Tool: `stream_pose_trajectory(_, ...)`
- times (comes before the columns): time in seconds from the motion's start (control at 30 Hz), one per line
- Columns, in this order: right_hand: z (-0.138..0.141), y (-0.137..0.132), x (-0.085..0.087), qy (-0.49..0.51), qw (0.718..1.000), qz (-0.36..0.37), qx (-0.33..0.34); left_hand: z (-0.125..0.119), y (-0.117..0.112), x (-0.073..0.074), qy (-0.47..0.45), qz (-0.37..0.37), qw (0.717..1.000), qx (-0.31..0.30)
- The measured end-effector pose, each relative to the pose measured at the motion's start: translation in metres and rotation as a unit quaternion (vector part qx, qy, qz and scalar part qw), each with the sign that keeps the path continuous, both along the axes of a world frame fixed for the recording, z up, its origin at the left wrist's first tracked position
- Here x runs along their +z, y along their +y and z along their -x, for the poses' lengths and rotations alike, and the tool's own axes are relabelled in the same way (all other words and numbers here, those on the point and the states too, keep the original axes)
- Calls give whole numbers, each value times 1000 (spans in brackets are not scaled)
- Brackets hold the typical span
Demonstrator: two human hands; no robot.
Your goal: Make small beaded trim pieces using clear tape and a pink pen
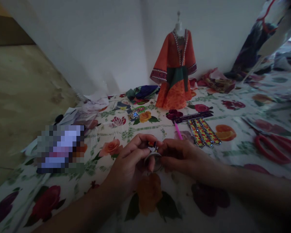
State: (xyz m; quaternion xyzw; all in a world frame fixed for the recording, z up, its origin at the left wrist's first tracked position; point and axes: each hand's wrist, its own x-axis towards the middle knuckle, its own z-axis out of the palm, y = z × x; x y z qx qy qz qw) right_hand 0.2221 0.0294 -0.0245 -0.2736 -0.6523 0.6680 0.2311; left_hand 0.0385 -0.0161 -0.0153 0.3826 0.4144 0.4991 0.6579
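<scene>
The left hand (pixel 129 165) and right hand (pixel 184 158) curl nearly closed, wrists low over the floral tablecloth (pixel 116 213). Both grip a metal ring (pixel 152 159) held between them, just above the cloth.

A thin silver ring (pixel 152 154), nearly upright, with a small colourful scrap (pixel 153 147) at its top

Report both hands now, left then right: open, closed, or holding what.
Left hand: closed, holding a metal ring.
Right hand: closed, pinching at the ring's top, by a small coloured piece; exact grip hidden.
</scene>
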Motion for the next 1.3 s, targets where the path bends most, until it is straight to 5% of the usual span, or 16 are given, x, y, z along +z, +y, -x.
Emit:
stream_pose_trajectory(0.57,2,-5,3,-20,995,-95,-20,-1,-1,-4,17,-29,999,-8)
stream_pose_trajectory(0.93,-3,-4,9,-61,986,-148,-44,-6,1,-3,-3,23,999,30)
stream_pose_trajectory(1.3,-3,0,12,-44,988,-118,-93,3,0,3,148,-57,984,80)
